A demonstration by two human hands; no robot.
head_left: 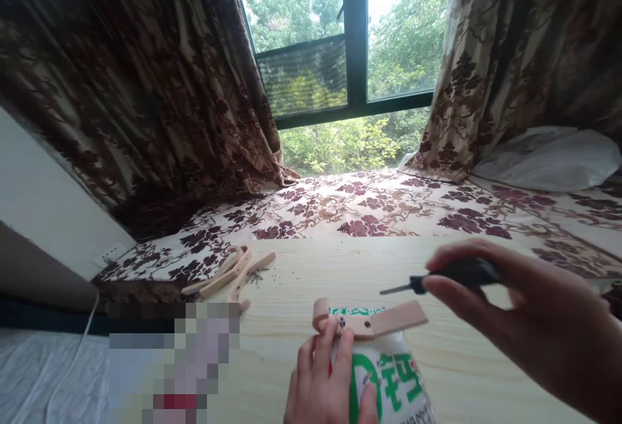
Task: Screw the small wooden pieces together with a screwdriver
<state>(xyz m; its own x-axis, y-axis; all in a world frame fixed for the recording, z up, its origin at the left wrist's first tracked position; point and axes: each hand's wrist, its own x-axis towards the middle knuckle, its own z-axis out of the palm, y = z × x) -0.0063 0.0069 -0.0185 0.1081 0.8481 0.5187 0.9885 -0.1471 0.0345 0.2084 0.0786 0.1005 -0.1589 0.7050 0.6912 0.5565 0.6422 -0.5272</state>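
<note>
My right hand (525, 314) is closed around a screwdriver (466, 273) with a black handle. Its thin shaft points left, and the tip hangs above the table, apart from the wood. A pale wooden hook (398, 318) with a curled left end lies across a white package (383, 378) printed in green. Two dark round spots, screws or holes, show on the hook. My left hand (321, 372) holds the hook down, its fingertips pressed by the curled end and the left dark spot. The thumb rests over the package.
More curved wooden pieces (226, 275) lie on the left of the light wooden table (466, 346), beside a scatter of small dark screws (257, 275). Behind it are a floral-covered ledge (359, 207), curtains and a window. A blurred patch (194, 365) hides the lower left.
</note>
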